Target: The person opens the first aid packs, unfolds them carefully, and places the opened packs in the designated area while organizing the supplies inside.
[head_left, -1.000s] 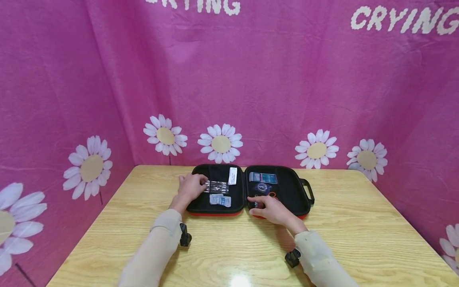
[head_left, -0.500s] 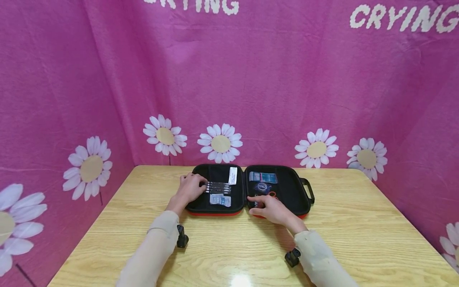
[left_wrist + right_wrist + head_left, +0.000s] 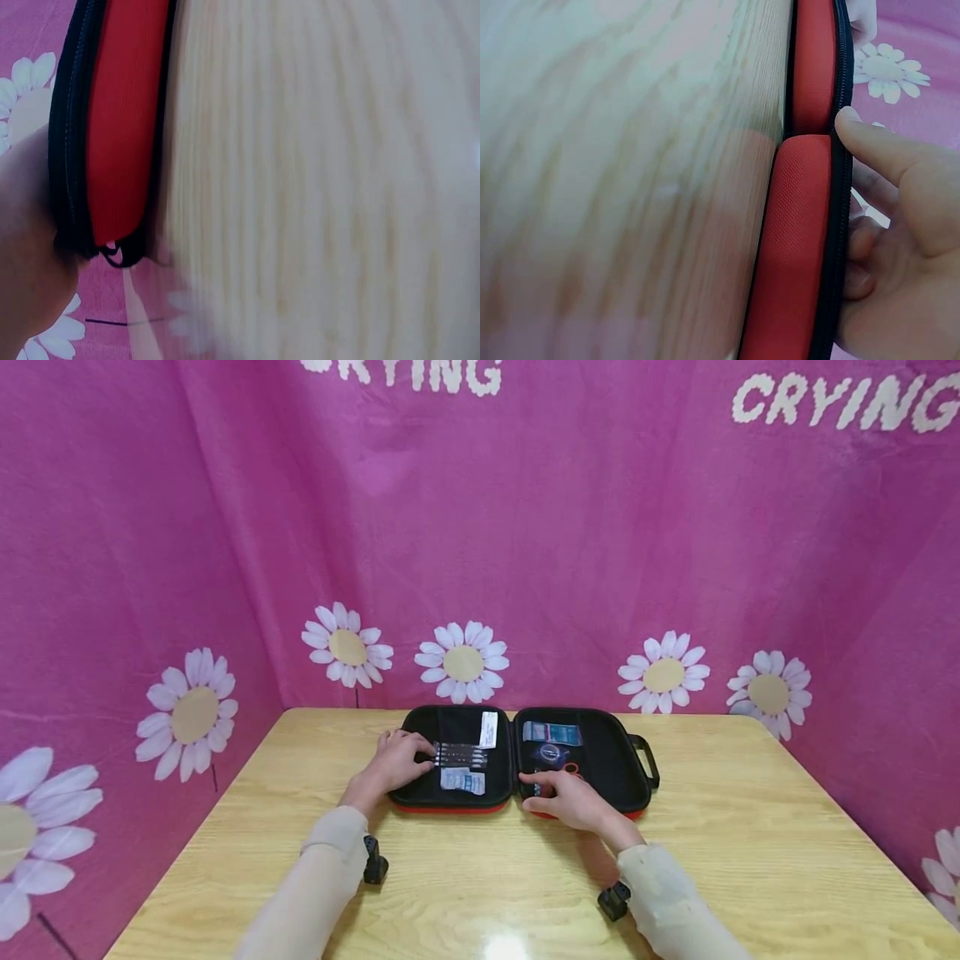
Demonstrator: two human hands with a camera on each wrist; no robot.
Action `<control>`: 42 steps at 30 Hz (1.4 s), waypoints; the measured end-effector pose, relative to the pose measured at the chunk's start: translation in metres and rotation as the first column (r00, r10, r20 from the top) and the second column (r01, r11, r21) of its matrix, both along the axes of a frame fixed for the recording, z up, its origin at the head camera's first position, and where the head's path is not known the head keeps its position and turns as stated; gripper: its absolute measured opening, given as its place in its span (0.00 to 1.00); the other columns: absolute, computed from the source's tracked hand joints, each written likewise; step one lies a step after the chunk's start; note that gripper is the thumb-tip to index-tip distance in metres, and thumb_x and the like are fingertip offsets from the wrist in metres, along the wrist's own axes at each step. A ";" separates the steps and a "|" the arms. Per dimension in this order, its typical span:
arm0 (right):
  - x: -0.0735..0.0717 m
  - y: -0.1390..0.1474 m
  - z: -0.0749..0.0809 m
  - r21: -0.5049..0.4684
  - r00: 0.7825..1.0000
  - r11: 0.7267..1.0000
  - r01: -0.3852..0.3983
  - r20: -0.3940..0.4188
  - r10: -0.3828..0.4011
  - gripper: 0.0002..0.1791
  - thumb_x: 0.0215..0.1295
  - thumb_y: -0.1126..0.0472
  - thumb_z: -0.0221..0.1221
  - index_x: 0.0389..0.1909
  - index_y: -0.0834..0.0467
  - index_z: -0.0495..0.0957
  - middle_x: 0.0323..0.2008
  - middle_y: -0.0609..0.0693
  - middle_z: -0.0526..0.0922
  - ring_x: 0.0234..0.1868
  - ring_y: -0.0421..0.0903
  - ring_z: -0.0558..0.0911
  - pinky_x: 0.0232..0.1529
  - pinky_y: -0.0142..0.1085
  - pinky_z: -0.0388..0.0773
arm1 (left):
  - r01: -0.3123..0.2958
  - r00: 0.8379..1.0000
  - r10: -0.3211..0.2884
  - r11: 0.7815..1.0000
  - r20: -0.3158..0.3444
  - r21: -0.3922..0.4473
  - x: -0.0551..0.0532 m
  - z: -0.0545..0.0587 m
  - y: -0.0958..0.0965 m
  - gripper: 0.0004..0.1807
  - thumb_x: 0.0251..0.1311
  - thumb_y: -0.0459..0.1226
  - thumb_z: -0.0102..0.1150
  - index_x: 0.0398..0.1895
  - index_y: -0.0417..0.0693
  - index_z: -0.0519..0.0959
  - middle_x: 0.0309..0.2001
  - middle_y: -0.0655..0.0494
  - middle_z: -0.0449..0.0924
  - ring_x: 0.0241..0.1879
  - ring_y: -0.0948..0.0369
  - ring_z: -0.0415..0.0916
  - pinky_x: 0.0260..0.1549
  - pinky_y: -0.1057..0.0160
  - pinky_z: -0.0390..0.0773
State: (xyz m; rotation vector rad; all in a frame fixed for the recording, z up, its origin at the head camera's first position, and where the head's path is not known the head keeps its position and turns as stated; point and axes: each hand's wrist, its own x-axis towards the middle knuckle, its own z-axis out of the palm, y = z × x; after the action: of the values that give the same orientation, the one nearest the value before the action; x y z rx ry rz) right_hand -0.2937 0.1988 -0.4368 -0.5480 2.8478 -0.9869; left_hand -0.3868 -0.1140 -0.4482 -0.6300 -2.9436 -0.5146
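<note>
A black-lined, red zip case (image 3: 407,792) lies unfolded at the back of the table. In its left half, my left hand (image 3: 392,763) pinches the left end of a clear pack of cotton swabs (image 3: 465,755), beside a thin dark strap. Small blue-and-white sachets (image 3: 462,780) lie just in front of the pack. My right hand (image 3: 573,800) holds the front rim of the right half near the hinge. The right wrist view shows that thumb on the zip edge and the other fingers curled behind it. The left fingertips are hidden in the left wrist view.
A white label (image 3: 488,729) sits in the left half. The right half holds a blue-green packet (image 3: 552,733), a round purple-blue item (image 3: 551,753) and red-handled scissors (image 3: 572,769). A black handle (image 3: 645,760) sticks out right. A pink daisy curtain (image 3: 562,527) hangs behind.
The cotton swab pack has shifted a little to the right. My left wrist has dropped lower and leftward, with its fingers still at the pack's end. The right hand stays in place.
</note>
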 end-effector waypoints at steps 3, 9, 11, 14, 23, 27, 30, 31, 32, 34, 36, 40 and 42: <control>0.001 0.001 -0.003 -0.001 1.000 1.000 -0.002 0.012 0.002 0.28 0.65 0.54 0.64 0.66 0.52 0.75 0.23 0.43 0.72 0.23 0.38 0.67 0.26 0.30 0.62 | 0.015 1.000 -0.015 1.000 -0.018 -0.004 -0.001 -0.004 0.006 0.12 0.62 0.40 0.65 0.47 0.50 0.87 0.52 0.53 0.83 0.59 0.48 0.69 0.69 0.34 0.50; 0.001 0.001 -0.005 -0.005 1.000 1.000 -0.001 0.003 0.001 0.27 0.66 0.54 0.64 0.66 0.52 0.75 0.23 0.43 0.71 0.23 0.38 0.66 0.26 0.30 0.62 | -0.001 0.998 0.003 1.000 -0.056 0.030 -0.002 -0.008 0.019 0.10 0.60 0.38 0.66 0.43 0.48 0.87 0.48 0.53 0.86 0.57 0.49 0.71 0.68 0.35 0.52; 0.001 0.001 -0.004 -0.005 1.000 1.000 -0.001 0.004 0.001 0.27 0.66 0.54 0.64 0.66 0.51 0.75 0.22 0.43 0.71 0.22 0.38 0.65 0.26 0.30 0.61 | -0.019 0.998 0.022 0.999 -0.054 0.044 -0.002 -0.008 0.021 0.10 0.60 0.39 0.66 0.44 0.47 0.87 0.47 0.52 0.86 0.57 0.49 0.71 0.69 0.36 0.51; 0.001 0.001 -0.004 -0.002 1.000 1.000 0.000 0.001 0.000 0.27 0.65 0.54 0.64 0.66 0.51 0.75 0.22 0.43 0.70 0.22 0.38 0.65 0.26 0.30 0.61 | -0.017 0.998 0.020 0.999 -0.059 0.051 -0.001 -0.007 0.020 0.10 0.60 0.39 0.66 0.43 0.47 0.87 0.47 0.52 0.86 0.56 0.50 0.72 0.68 0.35 0.52; 0.001 0.001 -0.003 0.016 1.000 1.000 -0.004 -0.008 0.005 0.28 0.65 0.53 0.65 0.66 0.51 0.75 0.22 0.44 0.71 0.21 0.37 0.64 0.25 0.29 0.60 | 0.001 0.998 0.005 0.995 -0.056 0.103 -0.005 0.001 0.009 0.11 0.62 0.38 0.64 0.46 0.48 0.87 0.47 0.51 0.85 0.54 0.49 0.75 0.65 0.39 0.58; 0.000 0.003 -0.001 0.006 1.000 1.000 -0.001 0.005 0.001 0.28 0.65 0.53 0.65 0.66 0.51 0.75 0.22 0.43 0.70 0.21 0.38 0.64 0.25 0.30 0.60 | 0.027 0.998 -0.020 0.990 -0.054 0.141 -0.007 0.008 0.011 0.11 0.63 0.37 0.63 0.47 0.48 0.86 0.47 0.51 0.84 0.53 0.51 0.77 0.60 0.44 0.66; 0.001 0.004 0.000 0.002 1.000 1.000 0.006 0.019 -0.006 0.28 0.65 0.53 0.65 0.66 0.50 0.75 0.21 0.43 0.70 0.21 0.39 0.64 0.24 0.30 0.60 | 0.043 0.999 -0.037 0.987 -0.036 0.155 -0.008 0.013 0.014 0.13 0.64 0.37 0.62 0.50 0.48 0.86 0.48 0.51 0.83 0.53 0.53 0.77 0.61 0.47 0.70; 0.001 0.005 0.000 0.002 1.000 1.000 0.007 0.023 -0.007 0.28 0.65 0.53 0.65 0.66 0.50 0.75 0.21 0.43 0.70 0.20 0.39 0.63 0.24 0.30 0.59 | 0.045 0.999 -0.041 0.987 -0.026 0.157 -0.009 0.015 0.016 0.13 0.64 0.37 0.61 0.50 0.48 0.85 0.49 0.51 0.83 0.53 0.53 0.76 0.62 0.48 0.71; 0.001 0.005 0.000 0.005 1.000 1.000 0.008 0.025 -0.008 0.28 0.65 0.53 0.65 0.66 0.49 0.75 0.21 0.43 0.69 0.20 0.39 0.63 0.24 0.30 0.59 | 0.047 0.999 -0.045 0.987 -0.020 0.155 -0.009 0.016 0.018 0.13 0.65 0.38 0.61 0.51 0.48 0.85 0.50 0.51 0.82 0.53 0.54 0.76 0.62 0.49 0.71; 0.002 0.005 -0.001 0.007 1.000 1.000 0.004 0.028 -0.005 0.28 0.65 0.53 0.64 0.66 0.49 0.75 0.20 0.42 0.69 0.20 0.38 0.62 0.24 0.30 0.59 | 0.051 0.999 -0.050 0.987 -0.010 0.150 -0.010 0.019 0.022 0.13 0.65 0.38 0.61 0.52 0.49 0.85 0.51 0.51 0.82 0.54 0.54 0.75 0.63 0.50 0.72; 0.002 0.005 -0.001 0.006 1.000 1.000 -0.002 0.027 0.001 0.28 0.65 0.53 0.64 0.66 0.50 0.75 0.20 0.42 0.68 0.19 0.38 0.62 0.23 0.29 0.58 | 0.055 0.998 -0.056 0.987 0.001 0.149 -0.010 0.022 0.026 0.14 0.66 0.39 0.61 0.52 0.49 0.84 0.52 0.52 0.81 0.55 0.54 0.75 0.64 0.50 0.71; 0.003 0.004 -0.001 -0.001 1.000 1.000 -0.008 0.022 0.008 0.27 0.65 0.54 0.64 0.66 0.50 0.75 0.19 0.42 0.68 0.19 0.38 0.61 0.23 0.29 0.58 | 0.083 0.996 -0.085 0.984 0.002 0.157 -0.012 0.025 0.036 0.14 0.66 0.37 0.60 0.52 0.46 0.84 0.51 0.51 0.82 0.56 0.53 0.76 0.63 0.50 0.72; 0.003 0.004 -0.001 -0.004 1.000 1.000 -0.009 0.022 0.009 0.27 0.65 0.54 0.64 0.66 0.50 0.75 0.19 0.42 0.68 0.18 0.38 0.61 0.23 0.29 0.58 | 0.088 0.996 -0.090 0.983 0.006 0.161 -0.014 0.026 0.041 0.14 0.66 0.37 0.60 0.52 0.45 0.84 0.51 0.50 0.82 0.56 0.54 0.76 0.62 0.51 0.72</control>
State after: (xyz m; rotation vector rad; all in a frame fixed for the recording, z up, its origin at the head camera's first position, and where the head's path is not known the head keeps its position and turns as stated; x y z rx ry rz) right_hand -0.2902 0.2025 -0.4378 -0.5469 2.8228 -0.9902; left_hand -0.4008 -0.0732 -0.4223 -0.7432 -2.8584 -0.7588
